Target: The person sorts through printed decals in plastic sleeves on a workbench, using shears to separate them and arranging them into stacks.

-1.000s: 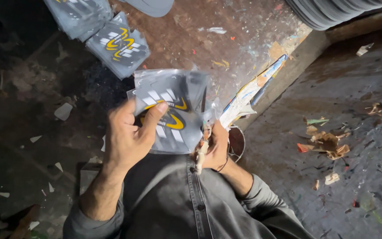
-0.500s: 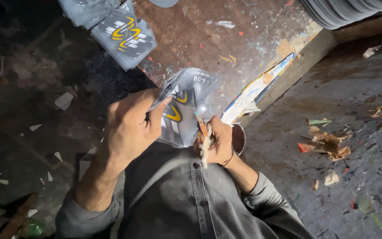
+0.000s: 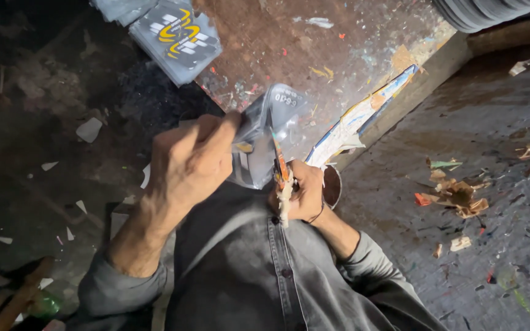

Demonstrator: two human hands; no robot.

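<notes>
My left hand (image 3: 188, 165) grips a grey plastic packet (image 3: 271, 132) with yellow and white print, held tilted and nearly edge-on in front of my chest. My right hand (image 3: 307, 193) is closed around a thin tool (image 3: 281, 175) with an orange shaft and a pale wrapped handle. The tool's tip rests against the packet's right side. Both hands are close together above my dark grey shirt. Most of the packet's printed face is hidden behind my left hand.
A stack of similar grey packets (image 3: 176, 37) lies at the top left, on the edge of a reddish stained board (image 3: 314, 37). A paint-flecked strip (image 3: 363, 116) runs along that board's edge. Paper scraps (image 3: 455, 196) litter the grey floor at right. A ribbed grey hose (image 3: 492, 12) crosses the top right.
The packet has turned from facing me flat to tilted nearly edge-on. My left hand has shifted right over it, and the tool now meets its side.
</notes>
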